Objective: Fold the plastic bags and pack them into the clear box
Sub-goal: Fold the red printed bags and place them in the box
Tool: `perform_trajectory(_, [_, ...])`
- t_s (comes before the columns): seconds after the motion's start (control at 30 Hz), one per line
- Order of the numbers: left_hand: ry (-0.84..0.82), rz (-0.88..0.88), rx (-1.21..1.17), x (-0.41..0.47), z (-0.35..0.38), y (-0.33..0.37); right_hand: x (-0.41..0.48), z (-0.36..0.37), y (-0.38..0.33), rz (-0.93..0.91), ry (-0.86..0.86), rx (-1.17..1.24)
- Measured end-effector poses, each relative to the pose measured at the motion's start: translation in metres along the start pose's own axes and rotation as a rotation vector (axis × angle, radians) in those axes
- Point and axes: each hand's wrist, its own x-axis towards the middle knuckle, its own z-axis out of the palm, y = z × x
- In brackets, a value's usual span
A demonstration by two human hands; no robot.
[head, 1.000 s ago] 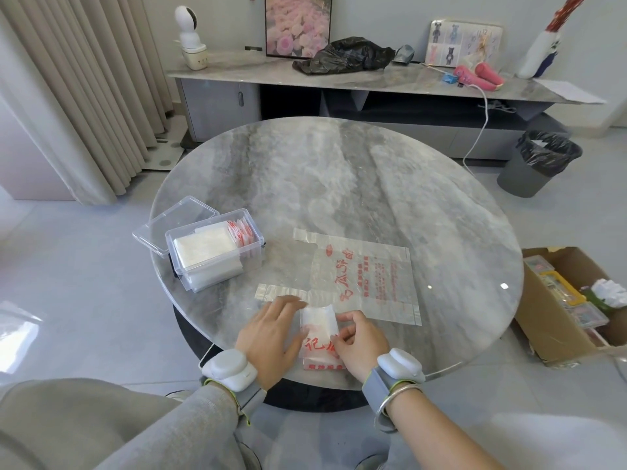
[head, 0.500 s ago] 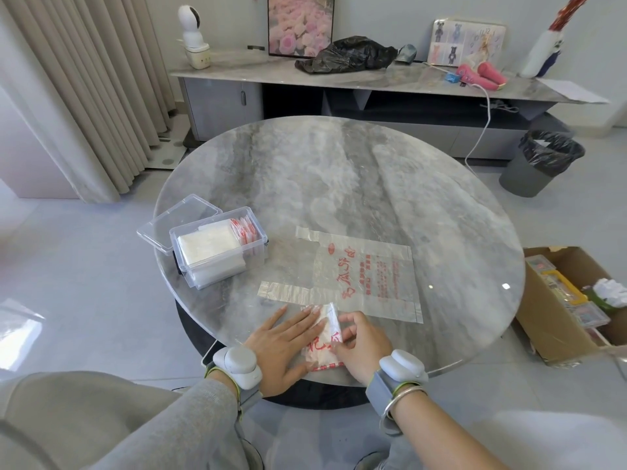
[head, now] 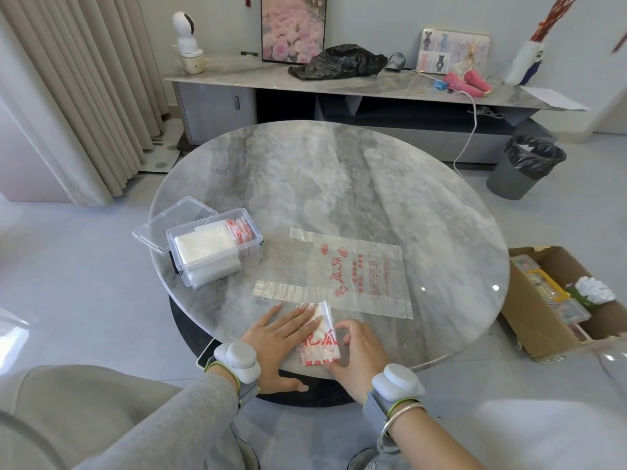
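Marble desk: left grip lies flat, fingers straight, on the folded bag; right grip pinches its edge.

Illumination: bright, diffuse daylight. A blown-out patch lies on the floor at the left edge of the frame. Shadows are soft and faint. Small specular spots mark the round table near its right rim. Wide-angle distortion bows the sideboard and the frame edges. The upper right corner is smeared; red print on the folded plastic bag reads soft.
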Motion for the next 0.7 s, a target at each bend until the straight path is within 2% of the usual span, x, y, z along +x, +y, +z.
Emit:
perform_trajectory(0.13, [0.051, 0.015, 0.017, 0.001, 0.004, -0.003, -0.005, 0.002, -0.009, -0.080, 0.208, -0.056])
perform_trajectory(0.33, [0.049, 0.012, 0.041, 0.001, 0.005, -0.003, -0.009, 0.038, -0.005, -0.134, 0.330, -0.277])
perform_trajectory(0.47, [0.046, 0.008, 0.055, 0.001, 0.007, -0.003, -0.016, 0.049, -0.003, -0.120, 0.412, -0.265])
perform_trajectory(0.7, [0.043, -0.001, 0.070, 0.000, 0.005, -0.002, -0.017, 0.051, -0.005, -0.125, 0.446, -0.258])
